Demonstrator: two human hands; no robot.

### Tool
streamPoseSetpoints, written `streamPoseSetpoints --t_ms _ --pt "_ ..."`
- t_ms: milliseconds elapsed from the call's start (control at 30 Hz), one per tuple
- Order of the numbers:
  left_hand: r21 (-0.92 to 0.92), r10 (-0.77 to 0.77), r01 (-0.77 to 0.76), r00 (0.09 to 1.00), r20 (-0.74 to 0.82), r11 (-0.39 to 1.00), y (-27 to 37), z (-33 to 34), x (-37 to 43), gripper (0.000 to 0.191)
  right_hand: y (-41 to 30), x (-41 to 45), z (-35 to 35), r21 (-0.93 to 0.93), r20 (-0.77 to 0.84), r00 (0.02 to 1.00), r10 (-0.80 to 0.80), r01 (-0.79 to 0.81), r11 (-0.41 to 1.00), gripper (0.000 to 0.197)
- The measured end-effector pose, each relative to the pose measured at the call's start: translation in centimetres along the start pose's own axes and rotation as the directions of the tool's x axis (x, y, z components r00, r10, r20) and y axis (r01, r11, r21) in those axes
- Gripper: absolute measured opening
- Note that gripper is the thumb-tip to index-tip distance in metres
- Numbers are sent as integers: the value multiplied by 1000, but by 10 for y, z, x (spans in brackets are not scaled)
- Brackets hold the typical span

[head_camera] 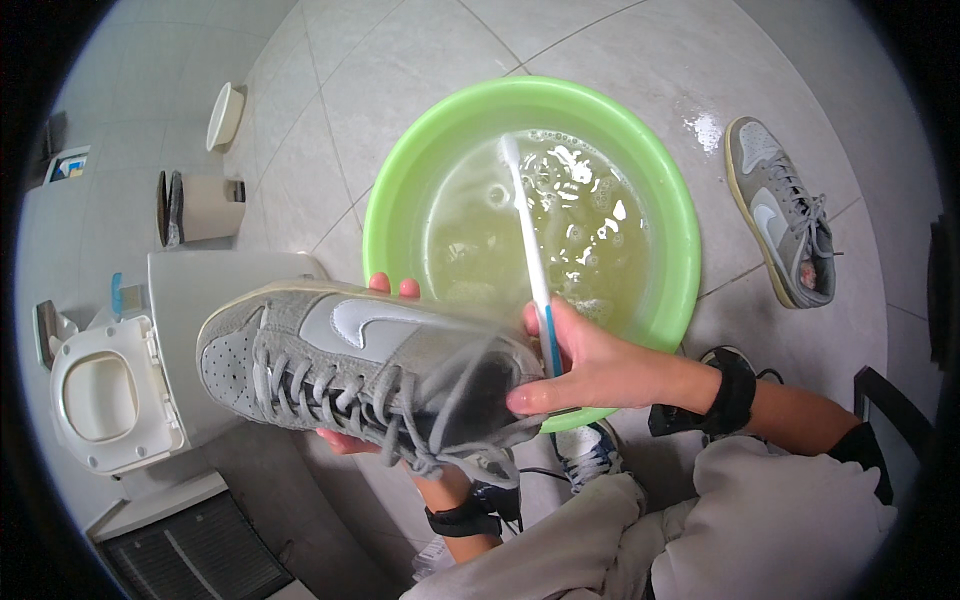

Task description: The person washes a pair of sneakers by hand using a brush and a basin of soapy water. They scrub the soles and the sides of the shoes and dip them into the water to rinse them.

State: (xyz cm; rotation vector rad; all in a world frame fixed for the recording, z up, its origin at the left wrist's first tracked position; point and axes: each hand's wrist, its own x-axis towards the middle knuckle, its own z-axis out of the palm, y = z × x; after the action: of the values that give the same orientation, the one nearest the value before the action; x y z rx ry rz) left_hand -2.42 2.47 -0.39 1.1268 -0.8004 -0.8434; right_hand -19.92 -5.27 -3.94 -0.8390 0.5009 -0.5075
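A grey Nike sneaker (pixel 375 345) with loosely hanging laces is held sideways, its toe to the left and its opening upward. My left hand (pixel 349 441) grips it from beneath; fingertips show on both sides while the palm is hidden. In my right hand (pixel 592 352) is a white and blue toothbrush (pixel 531 247), bristle end pointing away from me. The right thumb also presses on the sneaker's heel. Under the toothbrush, a green plastic basin (pixel 679 300) holds cloudy, yellowish water (pixel 480 232) with bubbles. The sneaker overlaps the basin's near left rim.
A matching sneaker (pixel 780 210) lies on the tiled floor to the right, near a wet patch (pixel 703 131). To the left are a toilet (pixel 161 397), a lidded bin (pixel 214 208) and a small white basin (pixel 225 116). My shod foot (pixel 589 454) is close to the green basin.
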Motion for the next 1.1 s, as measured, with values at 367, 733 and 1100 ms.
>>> streamPoseSetpoints --t_ms 367,733,1100 --pt "-405 -403 273 870 -283 873 20 -18 45 70 -30 -7 -25 -624 -96 950 -298 176 762 82" --pt "-467 -621 533 783 -43 705 2 -42 27 63 -40 -13 -48 -710 156 865 -476 433 555 65" --pt "-473 -488 313 816 -310 823 2 -32 19 60 -38 0 -40 -840 355 622 -698 540 54 36"
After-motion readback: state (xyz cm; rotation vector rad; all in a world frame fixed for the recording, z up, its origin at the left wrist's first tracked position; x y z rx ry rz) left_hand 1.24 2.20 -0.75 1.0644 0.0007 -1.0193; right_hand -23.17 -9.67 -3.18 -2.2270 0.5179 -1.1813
